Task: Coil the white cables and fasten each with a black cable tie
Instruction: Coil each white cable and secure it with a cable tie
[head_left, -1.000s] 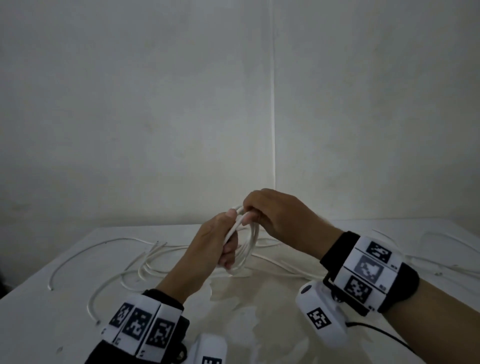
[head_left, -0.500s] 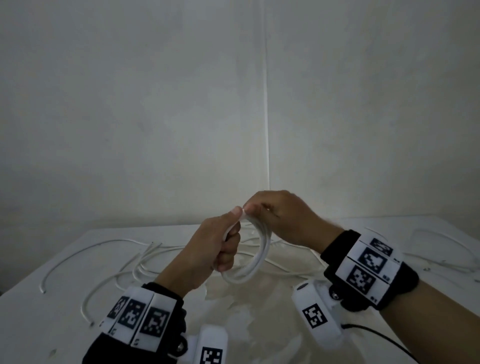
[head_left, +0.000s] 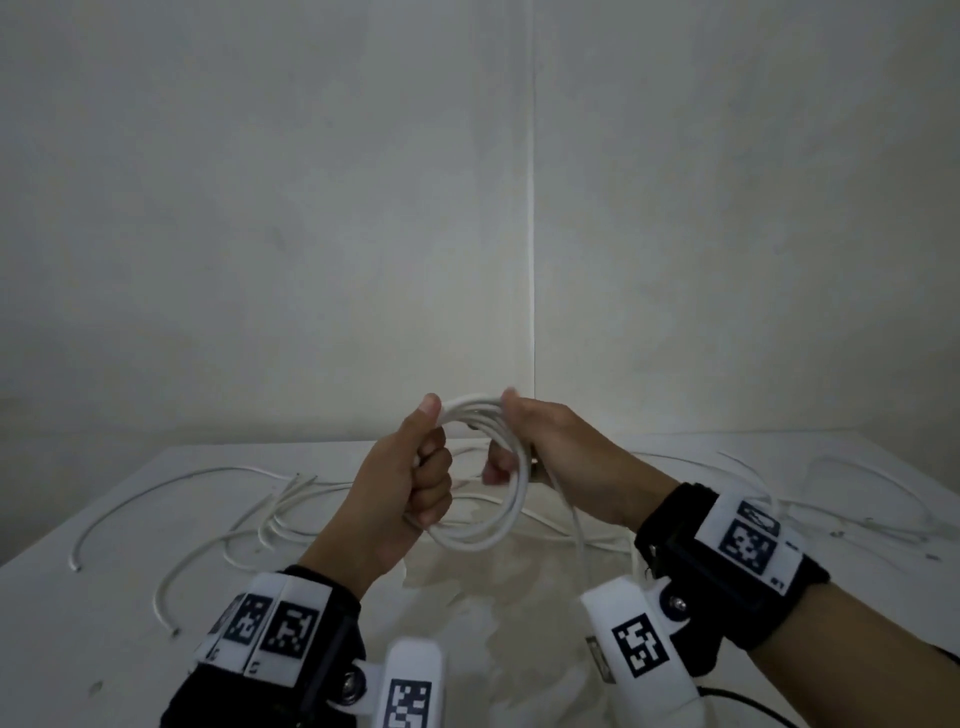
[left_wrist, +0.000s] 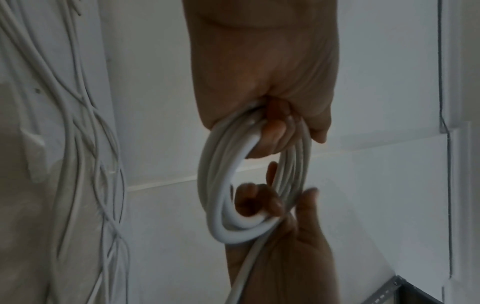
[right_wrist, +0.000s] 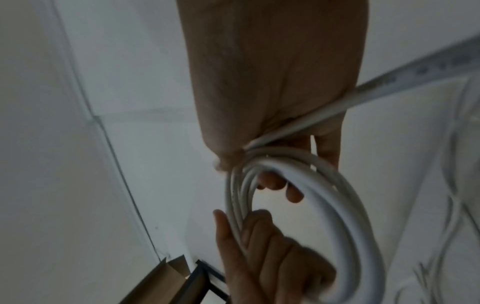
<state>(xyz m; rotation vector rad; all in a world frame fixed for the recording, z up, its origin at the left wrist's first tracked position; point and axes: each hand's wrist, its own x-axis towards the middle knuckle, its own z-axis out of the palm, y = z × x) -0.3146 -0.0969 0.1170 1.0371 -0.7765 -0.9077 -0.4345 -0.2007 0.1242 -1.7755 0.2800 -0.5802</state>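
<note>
The left hand (head_left: 410, 483) is clenched around a coil (head_left: 498, 499) of white cable, thumb pressed on top of the loops and the other fingers curled under them. The right hand (head_left: 561, 457) grips the same coil on its far side, thumb (head_left: 511, 402) over the bundle and fingers hooked through the ring from behind. The two thumbs sit close together at the top of the coil, not quite touching. From the left wrist, the coil (left_wrist: 249, 185) shows several turns bunched together, hanging from the left fist with the right hand's fingertips (left_wrist: 249, 197) tucked inside the loop. From the right wrist, a loose tail (right_wrist: 337, 111) of the same cable runs out from under the right palm. In the head view that tail drops from the right hand down toward the near side of the desk (head_left: 104, 597).

The coil is held up in the air above the middle of the desk. Behind it, more loose cables (head_left: 270, 514) lie sprawled along the far edge, from the left side across to the right corner.
</note>
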